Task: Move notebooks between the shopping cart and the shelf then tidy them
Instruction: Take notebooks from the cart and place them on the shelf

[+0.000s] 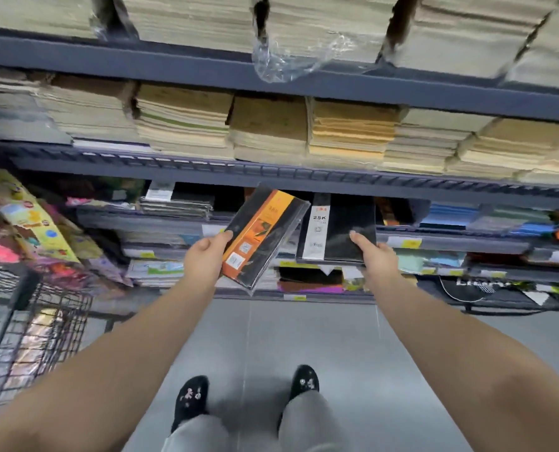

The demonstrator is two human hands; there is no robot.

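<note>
Two shallow pinches, left hand (206,252) on orange notebook (262,233), right hand (374,256) on black notebook (340,226), may let either slip below the fingers (358,238).

A plastic-wrapped black-and-orange notebook (265,236) tilted rightward in the left hand (206,256). Just beside it, the right hand (376,256) held a black notebook (346,230) with a white "25K" strip upright before the shelf (304,181). The wire shopping cart (43,324) stood left.

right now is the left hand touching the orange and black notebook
Touching. The head view shows the left hand gripping the orange and black notebook at its lower left edge, with the thumb lying on the cover.
</note>
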